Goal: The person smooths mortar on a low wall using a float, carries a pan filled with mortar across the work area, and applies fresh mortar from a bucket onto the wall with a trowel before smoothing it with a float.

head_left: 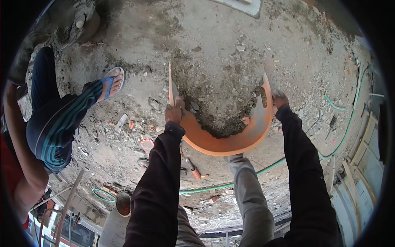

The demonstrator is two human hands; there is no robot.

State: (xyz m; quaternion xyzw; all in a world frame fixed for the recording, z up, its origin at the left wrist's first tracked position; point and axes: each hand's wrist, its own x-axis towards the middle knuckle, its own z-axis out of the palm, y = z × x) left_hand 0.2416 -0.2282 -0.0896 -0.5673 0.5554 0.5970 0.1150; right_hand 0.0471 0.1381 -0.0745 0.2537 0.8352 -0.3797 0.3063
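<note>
My left hand grips the left side of the curved orange sheet, my right hand is at its right, grip unclear, its long axis bending nearward around rubble, both ends pointing far.

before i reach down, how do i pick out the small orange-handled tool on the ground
Find the big curved orange pan gripped by the left hand. Below it in the picture, just right of the left forearm, the small tool lies between pan and green hose. Its stubby orange grip and grey neck set it apart from the rubble around it.
</note>
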